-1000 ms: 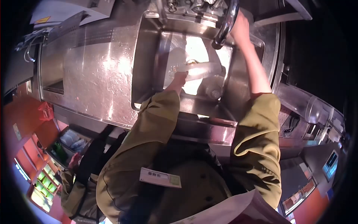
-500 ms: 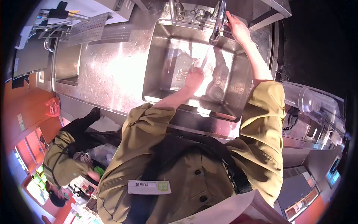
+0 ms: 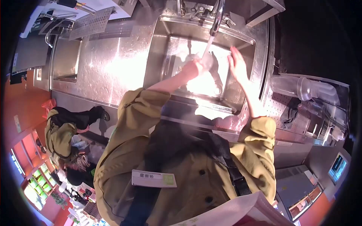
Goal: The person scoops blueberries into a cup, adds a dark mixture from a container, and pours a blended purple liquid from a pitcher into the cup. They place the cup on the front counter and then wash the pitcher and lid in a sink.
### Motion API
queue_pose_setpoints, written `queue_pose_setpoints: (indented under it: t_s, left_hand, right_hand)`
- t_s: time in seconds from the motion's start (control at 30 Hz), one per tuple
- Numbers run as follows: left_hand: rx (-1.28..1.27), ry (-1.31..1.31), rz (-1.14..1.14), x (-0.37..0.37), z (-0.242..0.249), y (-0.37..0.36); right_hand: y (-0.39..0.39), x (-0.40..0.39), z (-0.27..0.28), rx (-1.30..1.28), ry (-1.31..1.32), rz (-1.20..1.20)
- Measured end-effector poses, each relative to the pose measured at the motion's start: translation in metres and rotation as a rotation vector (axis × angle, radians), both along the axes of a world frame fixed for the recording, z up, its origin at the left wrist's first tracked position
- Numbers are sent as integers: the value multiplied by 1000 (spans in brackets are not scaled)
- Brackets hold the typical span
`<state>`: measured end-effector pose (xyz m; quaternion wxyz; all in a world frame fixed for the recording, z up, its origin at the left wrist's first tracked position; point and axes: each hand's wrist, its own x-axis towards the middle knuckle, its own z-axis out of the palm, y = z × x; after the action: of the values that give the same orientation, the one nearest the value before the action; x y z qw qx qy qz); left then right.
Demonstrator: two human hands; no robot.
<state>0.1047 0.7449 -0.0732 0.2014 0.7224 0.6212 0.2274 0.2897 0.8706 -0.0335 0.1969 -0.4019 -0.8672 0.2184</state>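
Under the running tap (image 3: 217,22), my left hand (image 3: 193,69) is closed around a pale, rounded, glossy thing (image 3: 206,60) whose kind I cannot make out. The water stream falls onto it and the fingertips. To its right, my right hand (image 3: 238,67) is open over the sink, fingers stretched out, holding nothing. Both hands are within the steel sink (image 3: 156,56). Bright glare on the sink floor hides much of what lies there. The tap lever (image 3: 229,19) sits beside the spout, apart from my hands.
A wet steel counter (image 3: 113,52) extends left to a second basin (image 3: 66,62). Clear plastic containers (image 3: 290,87) and a dark cloth (image 3: 290,112) lie at right. A metal frame leg (image 3: 266,14) stands behind the sink. Another person (image 3: 62,132) bends over at lower left.
My right hand has left the tap area and come down over the sink's right side. My left hand stays under the stream. The person at lower left has bent lower.
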Motion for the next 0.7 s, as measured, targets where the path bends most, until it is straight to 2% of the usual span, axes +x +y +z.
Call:
queue_pose_setpoints:
  t_s: [0.03, 0.1, 0.17, 0.2, 0.27, 0.33, 0.37, 0.47, 0.5, 0.6, 0.63, 0.7]
  left_hand:
    - [252, 69, -166, -4, -1, -1]
    - [78, -218, -98, -1, 2, -2]
    - [28, -186, 76, -5, -15, 3]
    - [19, -124, 18, -14, -12, 9]
    - [-29, -9, -86, -36, 7, 2]
    - [-137, -115, 105, -65, 36, -3]
    - [-182, -169, 200, -77, 43, -4]
    - [-459, -898, 485, -97, -3, -27]
    - [-506, -1148, 568, -93, -8, -35]
    - [-653, -1387, 718, -74, -40, -55]
    - [-695, -1434, 749, -60, -52, -54]
    - [-773, -1487, 717, -22, -56, -51]
  right_hand:
    - [-3, 2, -9, -141, 41, -27]
    - [-20, 11, -28, -444, 112, -80]
    - [-31, 10, -46, -731, 182, -109]
    - [-32, 7, -51, -873, 214, -118]
    - [-41, 3, -42, -1076, 194, -122]
    - [-44, -4, -36, -1265, 123, -98]
    - [-46, -8, -16, -1285, -19, -59]
    - [-40, 16, -45, -1303, -55, 178]
    - [-44, 16, -21, -1170, -104, 202]
    - [-49, 10, 42, -1086, -253, 132]
    - [-46, 9, 59, -915, -290, 95]
    - [-42, -11, 120, -824, -506, 22]
